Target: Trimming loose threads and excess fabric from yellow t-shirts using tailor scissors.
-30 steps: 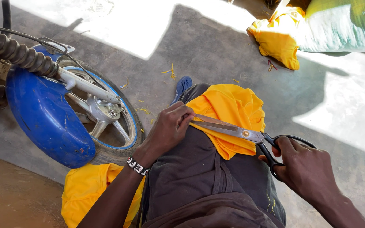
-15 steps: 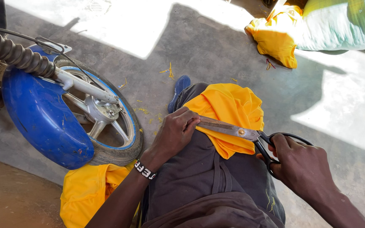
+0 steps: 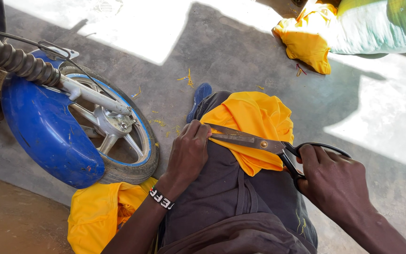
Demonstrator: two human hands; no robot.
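Note:
A piece of yellow cloth (image 3: pixel 254 120) lies draped over my dark-trousered knee (image 3: pixel 222 188). My left hand (image 3: pixel 189 153) pinches the cloth's edge against the knee, a beaded band on its wrist. My right hand (image 3: pixel 334 181) grips the black handles of large metal scissors (image 3: pixel 250 139). The blades lie nearly shut across the cloth, their tips reaching my left fingers.
A motorcycle front wheel (image 3: pixel 118 136) with a blue mudguard (image 3: pixel 43 134) stands close on the left. More yellow cloth (image 3: pixel 99 216) lies on the floor beside my leg. Another yellow bundle (image 3: pixel 306 40) and a pale green sack (image 3: pixel 381 26) sit at the far right. A blue shoe (image 3: pixel 200 94) pokes out past the knee.
My left hand has slid a little down and right along the cloth's edge. The scissors and right hand have shifted slightly lower.

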